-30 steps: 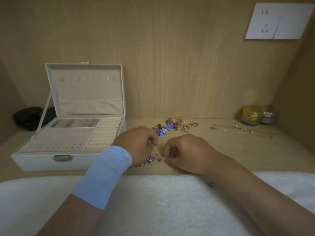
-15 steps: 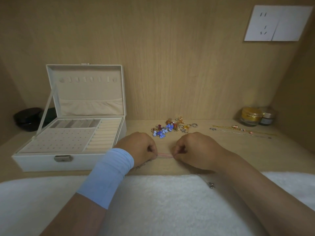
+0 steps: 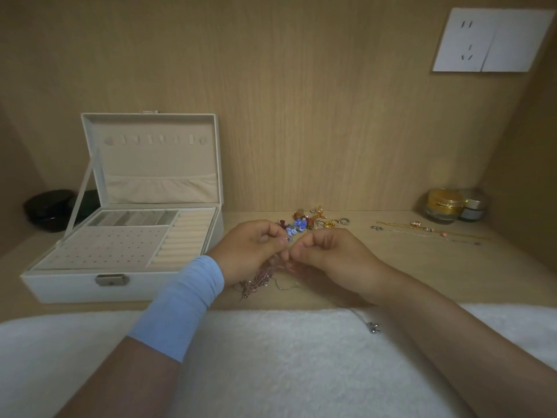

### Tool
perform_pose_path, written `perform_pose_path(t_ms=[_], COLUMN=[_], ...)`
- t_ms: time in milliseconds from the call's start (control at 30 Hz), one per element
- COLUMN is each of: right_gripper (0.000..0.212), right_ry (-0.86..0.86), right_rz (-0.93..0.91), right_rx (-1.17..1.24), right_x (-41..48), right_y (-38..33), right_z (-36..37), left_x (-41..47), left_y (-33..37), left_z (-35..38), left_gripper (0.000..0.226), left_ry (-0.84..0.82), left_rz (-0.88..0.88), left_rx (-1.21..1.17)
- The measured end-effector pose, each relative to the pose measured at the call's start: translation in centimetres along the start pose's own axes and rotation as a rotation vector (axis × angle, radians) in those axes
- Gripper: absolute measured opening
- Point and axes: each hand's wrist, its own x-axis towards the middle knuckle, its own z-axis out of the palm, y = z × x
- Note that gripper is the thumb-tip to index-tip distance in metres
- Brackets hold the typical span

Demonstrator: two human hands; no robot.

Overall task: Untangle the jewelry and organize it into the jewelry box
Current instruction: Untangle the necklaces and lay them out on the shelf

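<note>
A tangle of thin pinkish chains (image 3: 259, 280) lies on the wooden shelf in front of me. My left hand (image 3: 251, 248), with a blue cuff on the wrist, pinches a strand of it. My right hand (image 3: 327, 254) pinches the same tangle from the right, fingertips almost meeting the left's. The white jewelry box (image 3: 126, 236) stands open to the left, its tray bare. A pile of small colourful earrings and rings (image 3: 310, 222) sits just behind my hands. Two thin necklaces (image 3: 422, 232) lie stretched out at the right.
A small silver star pendant (image 3: 373, 327) rests on the white fluffy cloth (image 3: 286, 357) at the near edge. Two cosmetic jars (image 3: 446, 205) stand in the back right corner. A black object (image 3: 49, 209) sits behind the box. A wall socket (image 3: 488, 40) is upper right.
My hands had pulled a pink strand taut between them; now they have come back together and lifted slightly, with the chains hanging bunched below the left hand.
</note>
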Motion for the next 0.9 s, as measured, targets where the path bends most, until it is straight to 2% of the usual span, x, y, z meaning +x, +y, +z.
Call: perform_pose_path(t_ms=[133,167,267,367,433,500,567,667,767,833,900], right_gripper=[0.005,0.012,0.021,0.029,0.025,0.012,0.007,0.016,0.017,0.013,0.018], right_ry=[-0.033,-0.032,0.017,0.067,0.141,0.129,0.062,0.028,0.01,0.007,0.009], right_rz=[0.047,0.057,-0.012,-0.108,-0.189,-0.219,-0.154,-0.075,-0.08,-0.116,-0.176], right_rx=[0.218,0.209,-0.089,-0.373,-0.59,-0.691,-0.784,-0.989,-1.061,-1.123,-1.238], right_x=[-0.1,-0.1,0.0,-0.1,0.0,-0.1,-0.5,-0.8,-0.7,-0.6,-0.5], right_y=[-1.0,-0.9,-0.2,0.4,0.5,0.1,-0.3,-0.5,-0.5,-0.6,-0.5], right_z=[0.2,0.2,0.4,0.6,0.2,-0.4,-0.5,-0.2,0.2,0.3,0.2], left_x=[-0.2,-0.2,-0.1,0.0,0.3,0.2,0.0,0.0,0.0,-0.1,0.0], left_y=[0.4,0.5,0.7,0.3,-0.6,-0.9,-0.9,-0.6,-0.5,-0.2,-0.4], left_z=[0.1,0.2,0.4,0.1,-0.4,-0.5,-0.3,-0.4,-0.5,-0.1,0.5], left_gripper=[0.009,0.008,0.007,0.008,0.011,0.013,0.01,0.011,0.024,0.021,0.014], left_ry=[0.005,0.014,0.045,0.161,0.26,0.29,0.272,0.238,0.158,0.064,-0.04], left_rz=[0.012,0.011,-0.001,-0.052,-0.03,-0.014,-0.024,-0.037,0.023,0.076,0.133], left_rx=[-0.108,-0.104,-0.116,-0.071,0.203,0.438,0.581,0.77,0.762,0.724,0.733])
